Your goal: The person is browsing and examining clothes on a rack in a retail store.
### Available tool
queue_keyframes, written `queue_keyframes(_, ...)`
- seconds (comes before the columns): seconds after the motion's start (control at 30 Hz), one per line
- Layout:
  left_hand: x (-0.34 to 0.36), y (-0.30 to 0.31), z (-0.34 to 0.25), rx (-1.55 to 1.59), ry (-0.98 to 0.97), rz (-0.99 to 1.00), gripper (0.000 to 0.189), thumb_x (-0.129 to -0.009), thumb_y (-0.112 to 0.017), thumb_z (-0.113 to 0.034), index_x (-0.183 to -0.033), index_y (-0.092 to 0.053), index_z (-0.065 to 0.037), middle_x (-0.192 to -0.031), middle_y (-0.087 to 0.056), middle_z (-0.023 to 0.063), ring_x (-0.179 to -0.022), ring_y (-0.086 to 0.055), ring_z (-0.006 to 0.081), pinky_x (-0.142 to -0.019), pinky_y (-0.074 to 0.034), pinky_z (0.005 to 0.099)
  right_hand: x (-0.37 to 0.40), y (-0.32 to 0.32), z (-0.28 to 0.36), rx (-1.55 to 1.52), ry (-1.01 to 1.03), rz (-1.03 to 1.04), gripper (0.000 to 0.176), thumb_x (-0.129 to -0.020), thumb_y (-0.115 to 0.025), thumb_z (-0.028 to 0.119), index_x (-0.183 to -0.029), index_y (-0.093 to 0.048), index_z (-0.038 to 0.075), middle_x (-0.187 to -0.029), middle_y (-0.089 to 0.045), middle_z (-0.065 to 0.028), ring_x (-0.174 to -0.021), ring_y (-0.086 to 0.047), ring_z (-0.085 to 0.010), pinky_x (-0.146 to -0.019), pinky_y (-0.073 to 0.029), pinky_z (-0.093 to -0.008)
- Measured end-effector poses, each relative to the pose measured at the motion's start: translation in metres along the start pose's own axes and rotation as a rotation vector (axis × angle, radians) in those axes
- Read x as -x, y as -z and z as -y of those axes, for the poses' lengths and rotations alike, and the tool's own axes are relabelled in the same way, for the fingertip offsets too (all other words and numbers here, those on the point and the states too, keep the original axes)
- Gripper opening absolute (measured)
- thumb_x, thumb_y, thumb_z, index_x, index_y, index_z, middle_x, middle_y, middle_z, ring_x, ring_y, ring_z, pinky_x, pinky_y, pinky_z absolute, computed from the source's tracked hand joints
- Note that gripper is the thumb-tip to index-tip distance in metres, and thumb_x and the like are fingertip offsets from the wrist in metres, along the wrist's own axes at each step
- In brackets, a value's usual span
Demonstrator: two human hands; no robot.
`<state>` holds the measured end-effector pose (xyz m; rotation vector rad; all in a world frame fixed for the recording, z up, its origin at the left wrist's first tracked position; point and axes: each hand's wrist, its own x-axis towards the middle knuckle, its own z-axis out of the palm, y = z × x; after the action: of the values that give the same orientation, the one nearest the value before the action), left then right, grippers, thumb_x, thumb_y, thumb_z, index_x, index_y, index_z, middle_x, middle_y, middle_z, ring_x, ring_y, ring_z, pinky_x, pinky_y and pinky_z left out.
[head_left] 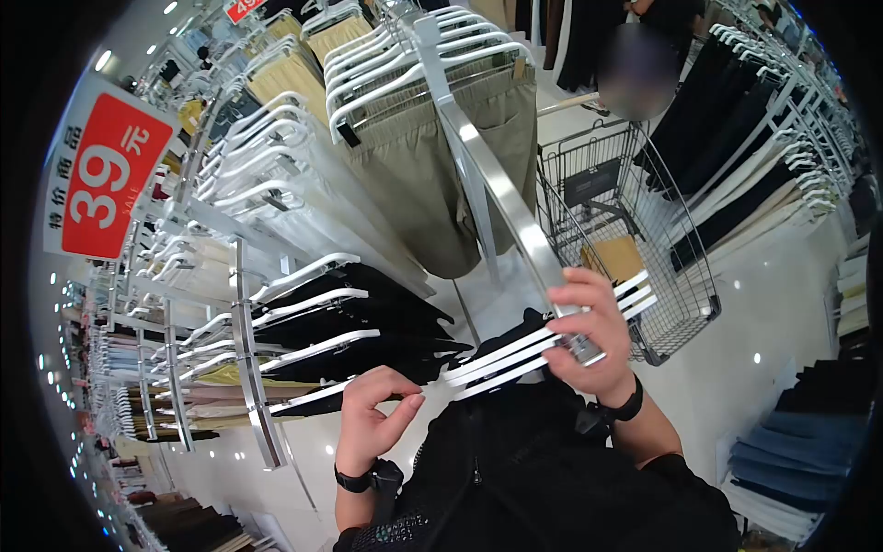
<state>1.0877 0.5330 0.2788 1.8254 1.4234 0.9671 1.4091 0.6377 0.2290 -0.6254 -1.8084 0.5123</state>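
Observation:
My right hand (591, 329) is closed around the white hangers (506, 361) at the end of a metal rail (504, 189). Black clothing (529, 322) hangs by these hangers, partly hidden behind my body. To the left, my left hand (375, 414) is raised beside the hangers' left ends, its thumb and fingers curled with a gap between them; nothing shows in it. Black garments on white hangers (317, 348) hang just beyond it. Khaki trousers (405, 166) hang farther along the rail.
A wire shopping cart (644, 239) with a brown item inside stands at the right. Behind it is a person in dark clothes (676, 23). Racks of dark trousers (713, 120) line the right; folded jeans (796, 455) lie lower right. A red price sign (106, 175) hangs left.

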Motion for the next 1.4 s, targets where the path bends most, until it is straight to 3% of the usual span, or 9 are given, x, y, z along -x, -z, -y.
queue_keyframes(0.1, -0.022, -0.02, -0.029, 0.013, -0.073, 0.004, 0.016, -0.084, -0.084, -0.01, -0.097, -0.079, -0.001, -0.092, -0.078, 0.0124, -0.085, -0.072, 0.0284, -0.077, -0.055, 0.0369, -0.002, 0.005, -0.003, -0.041, 0.023, 0.036, 0.04, -0.076, -0.096, 0.026, -0.106, -0.076, 0.009, -0.133, -0.072, -0.0114, -0.131, -0.062, -0.0439, -0.109, -0.052, -0.0523)
queue_keyframes(0.33, -0.056, -0.072, -0.09, -0.195, -0.278, 0.145, 0.063, -0.081, -0.092, -0.027, -0.137, -0.074, -0.005, -0.149, -0.066, 0.0206, -0.14, -0.06, 0.0452, -0.114, -0.05, 0.0528, 0.005, 0.041, -0.012, -0.252, 0.015, 0.264, 0.065, -0.082, -0.093, 0.038, -0.135, -0.07, 0.008, -0.153, -0.063, -0.0125, -0.147, -0.054, -0.042, -0.115, -0.052, -0.0514)
queue_keyframes(0.47, -0.06, -0.104, -0.116, -0.343, -0.291, 0.128, 0.072, -0.078, -0.095, -0.039, -0.14, -0.074, -0.009, -0.157, -0.061, 0.0207, -0.146, -0.055, 0.047, -0.117, -0.049, 0.0535, 0.017, 0.097, -0.039, -0.063, -0.035, 0.096, 0.051, -0.088, -0.09, 0.024, -0.131, -0.071, 0.004, -0.134, -0.074, -0.0149, -0.131, -0.068, -0.039, -0.11, -0.053, -0.0476)
queue_keyframes(0.53, -0.058, -0.122, -0.117, -0.412, -0.284, 0.092, 0.073, -0.076, -0.096, -0.038, -0.139, -0.073, -0.009, -0.157, -0.06, 0.0208, -0.147, -0.055, 0.0465, -0.116, -0.05, 0.0528, 0.023, 0.12, -0.058, 0.016, -0.07, 0.038, 0.047, -0.088, -0.089, 0.02, -0.128, -0.073, 0.003, -0.129, -0.077, -0.0135, -0.128, -0.069, -0.0369, -0.107, -0.054, -0.0447)
queue_keyframes(0.63, -0.051, -0.147, -0.102, -0.434, -0.304, -0.012, 0.067, -0.085, -0.091, -0.043, -0.135, -0.073, -0.003, -0.153, -0.062, 0.0252, -0.145, -0.055, 0.0492, -0.117, -0.048, 0.0545, 0.029, 0.144, -0.073, 0.128, -0.381, 0.002, 0.037, -0.092, -0.082, 0.013, -0.125, -0.074, 0.001, -0.124, -0.077, -0.0137, -0.118, -0.072, -0.0329, -0.103, -0.055, -0.0418)
queue_keyframes(0.83, -0.05, -0.174, -0.097, -0.456, -0.343, -0.202, 0.053, -0.086, -0.092, -0.033, -0.121, -0.07, -0.001, -0.147, -0.066, 0.0237, -0.143, -0.058, 0.0485, -0.114, -0.051, 0.0532, 0.045, 0.135, -0.083, -0.279, -0.765, 0.343, 0.029, -0.101, -0.073, 0.012, -0.127, -0.074, -0.001, -0.114, -0.079, -0.0088, -0.108, -0.072, -0.0178, -0.097, -0.056, -0.034)
queue_keyframes(0.93, -0.053, -0.183, -0.093, -0.466, -0.364, -0.321, 0.037, -0.082, -0.086, -0.005, -0.115, -0.071, -0.002, -0.14, -0.072, 0.0204, -0.137, -0.064, 0.0458, -0.113, -0.052, 0.0524, 0.061, 0.135, -0.078, -0.236, -0.677, 0.323, 0.029, -0.103, -0.074, 0.013, -0.128, -0.074, -0.002, -0.113, -0.078, -0.0073, -0.104, -0.072, -0.0148, -0.093, -0.057, -0.0315)
queue_keyframes(1.03, -0.058, -0.187, -0.084, -0.523, -0.451, -0.384, 0.034, -0.082, -0.083, 0.0, -0.114, -0.071, -0.002, -0.136, -0.074, 0.0188, -0.134, -0.066, 0.0443, -0.114, -0.051, 0.0527, 0.082, 0.136, -0.062, -0.348, -0.763, 0.232, 0.03, -0.103, -0.076, 0.017, -0.127, -0.074, -0.001, -0.114, -0.08, -0.0098, -0.101, -0.074, -0.0168, -0.092, -0.058, -0.033)
queue_keyframes(1.4, -0.059, -0.206, -0.071, -0.406, -0.511, -0.547, 0.024, -0.09, -0.076, 0.001, -0.113, -0.071, -0.001, -0.133, -0.077, 0.0162, -0.135, -0.066, 0.0456, -0.118, -0.048, 0.0576, 0.105, 0.154, -0.018, -0.307, -0.794, 0.376, 0.036, -0.106, -0.07, 0.013, -0.137, -0.068, -0.004, -0.119, -0.075, -0.0077, -0.106, -0.069, -0.0122, -0.096, -0.056, -0.0307)
